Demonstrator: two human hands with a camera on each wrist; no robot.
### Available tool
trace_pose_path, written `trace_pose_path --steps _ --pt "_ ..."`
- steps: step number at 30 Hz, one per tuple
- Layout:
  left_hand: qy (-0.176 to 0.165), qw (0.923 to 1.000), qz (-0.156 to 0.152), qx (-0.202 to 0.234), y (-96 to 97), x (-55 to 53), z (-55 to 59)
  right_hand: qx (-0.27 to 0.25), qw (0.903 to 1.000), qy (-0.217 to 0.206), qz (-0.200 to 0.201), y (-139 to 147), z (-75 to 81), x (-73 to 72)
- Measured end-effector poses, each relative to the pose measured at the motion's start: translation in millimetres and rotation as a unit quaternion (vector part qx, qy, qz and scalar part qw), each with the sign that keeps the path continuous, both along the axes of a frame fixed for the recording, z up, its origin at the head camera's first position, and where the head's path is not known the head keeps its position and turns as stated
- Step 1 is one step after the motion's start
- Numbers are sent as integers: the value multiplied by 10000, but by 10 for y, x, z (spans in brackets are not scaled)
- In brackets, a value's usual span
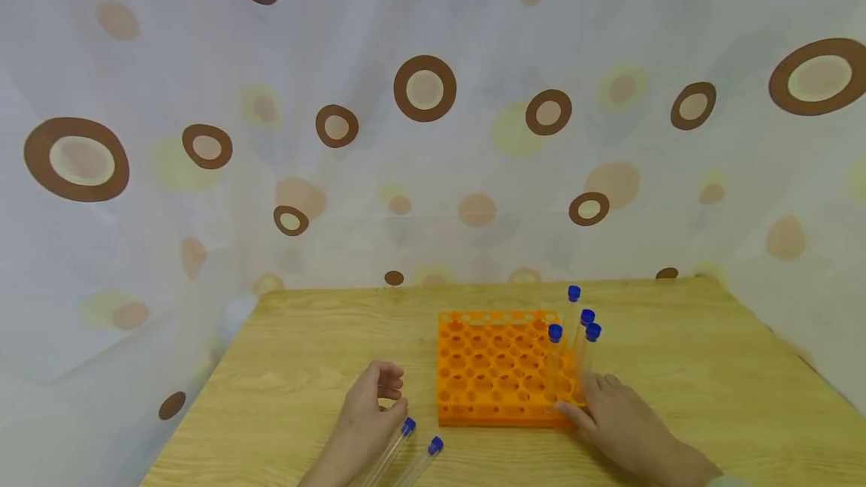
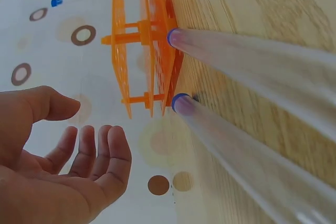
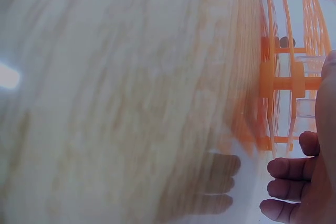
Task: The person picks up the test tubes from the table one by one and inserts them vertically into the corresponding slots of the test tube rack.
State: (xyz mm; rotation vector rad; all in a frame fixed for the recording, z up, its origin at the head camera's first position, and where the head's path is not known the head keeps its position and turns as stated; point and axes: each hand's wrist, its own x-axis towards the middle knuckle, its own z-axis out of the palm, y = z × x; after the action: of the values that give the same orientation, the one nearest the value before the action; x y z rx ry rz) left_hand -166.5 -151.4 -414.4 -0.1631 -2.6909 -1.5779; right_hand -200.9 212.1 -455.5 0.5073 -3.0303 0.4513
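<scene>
An orange test tube rack [image 1: 501,367] stands on the table, with several clear, blue-capped test tubes [image 1: 555,334] upright at its right end. My right hand [image 1: 625,423] holds the rack's front right corner, thumb along the front and fingers by the right side. In the right wrist view, that hand [image 3: 310,177] partly covers the rack [image 3: 283,83]. To the left of the rack, my left hand [image 1: 365,415] hovers with loosely bent fingers and nothing in them. Two capped test tubes [image 1: 389,457] lie beside it on the table, their caps toward the rack.
The light wooden table [image 1: 325,337] reaches back to a white curtain [image 1: 379,186] printed with brown rings and dots. More curtain hangs along the left and right sides. In the left wrist view, the lying tubes [image 2: 236,156] appear large and close.
</scene>
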Motion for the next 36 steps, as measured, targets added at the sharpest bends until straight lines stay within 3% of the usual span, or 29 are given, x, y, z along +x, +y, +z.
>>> trace_pose_path --steps 5,10,16,22,28,36 --pt "-262 9996 -71 -109 -112 40 -63 37 10000 -41 -16 7 -25 8" --pt "-850 9956 -302 -270 -213 59 -85 46 10000 36 17 16 -22 11" --pt "-1685 9782 -744 -955 -298 107 -106 92 9999 63 10 21 -18 19" --pt "-2240 9649 -842 -1086 -293 152 -107 89 10000 23 -19 5 -3 27" --pt "-2495 9603 -803 -952 -270 165 -101 81 10000 -17 -43 -3 7 25" --pt "-2312 9647 -853 -927 -262 182 -119 31 10000 18 -34 4 8 36"
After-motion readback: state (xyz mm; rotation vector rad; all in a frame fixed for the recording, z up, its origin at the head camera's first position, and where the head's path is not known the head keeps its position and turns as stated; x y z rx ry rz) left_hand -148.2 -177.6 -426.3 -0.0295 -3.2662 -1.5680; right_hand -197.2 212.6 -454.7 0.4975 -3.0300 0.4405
